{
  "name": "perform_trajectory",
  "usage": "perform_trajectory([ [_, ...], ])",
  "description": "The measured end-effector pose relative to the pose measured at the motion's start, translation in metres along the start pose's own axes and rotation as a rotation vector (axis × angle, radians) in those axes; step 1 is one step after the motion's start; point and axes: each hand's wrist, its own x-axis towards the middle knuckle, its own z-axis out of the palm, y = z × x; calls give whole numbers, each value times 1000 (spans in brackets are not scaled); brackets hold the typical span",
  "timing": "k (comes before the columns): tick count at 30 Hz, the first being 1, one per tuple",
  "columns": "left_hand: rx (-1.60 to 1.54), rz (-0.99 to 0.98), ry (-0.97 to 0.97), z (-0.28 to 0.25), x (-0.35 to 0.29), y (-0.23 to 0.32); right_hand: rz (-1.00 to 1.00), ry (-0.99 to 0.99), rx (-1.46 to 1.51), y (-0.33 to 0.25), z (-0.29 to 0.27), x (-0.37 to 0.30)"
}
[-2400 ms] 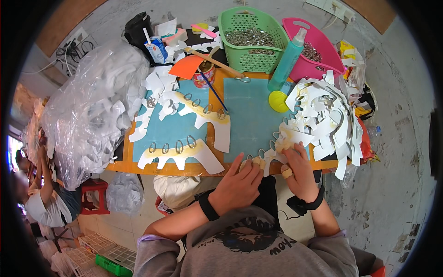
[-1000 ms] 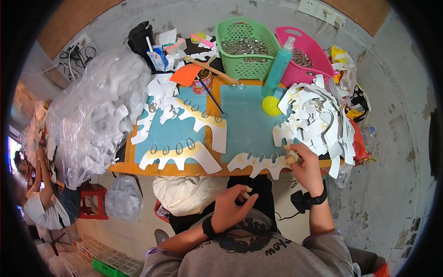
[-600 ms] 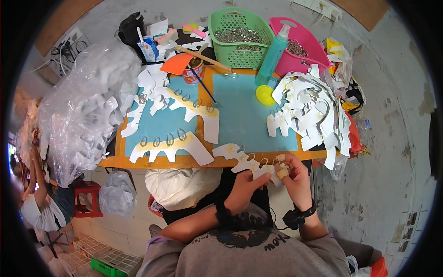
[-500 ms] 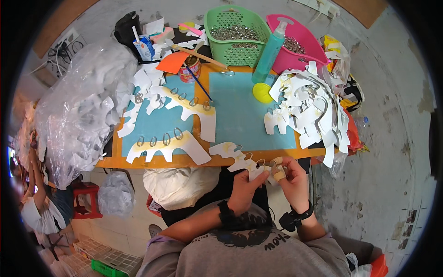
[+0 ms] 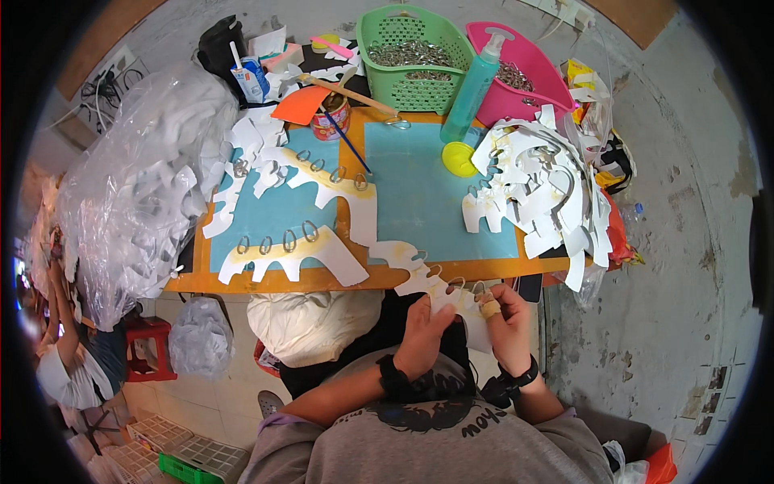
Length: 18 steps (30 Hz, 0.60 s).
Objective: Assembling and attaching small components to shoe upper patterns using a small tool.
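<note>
A white scalloped strip (image 5: 412,278) with yellowish glue smears and metal rings along its edge spans from the table's front edge to my hands. My left hand (image 5: 423,339) pinches its lower edge between thumb and fingers. At the right end of the strip, my right hand (image 5: 511,324) has its fingertips closed on the strip beside the last ring; some fingertips wear tan covers. Two similar strips with rings lie on the table to the left, the nearer strip (image 5: 334,256) and the farther strip (image 5: 360,211).
A heap of white strips (image 5: 540,189) covers the table's right side. Behind stand a green basket (image 5: 443,93) and a pink basket (image 5: 548,87) of metal rings, a teal spray bottle (image 5: 470,97) and a glue tin (image 5: 330,125). A large plastic bag (image 5: 121,177) bulges at left.
My right hand has lowered slightly and its fingers have shifted on the strip's right end. The strip's right part now shows more, hanging a little lower. My left hand has barely moved.
</note>
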Motion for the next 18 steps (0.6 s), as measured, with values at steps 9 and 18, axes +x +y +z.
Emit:
perform_trajectory([
  [9,342,43,5,-5,2,-2,57,-152,248,12,-14,0],
  [18,394,11,-168,-14,-2,6,495,-212,618,12,-7,-2],
])
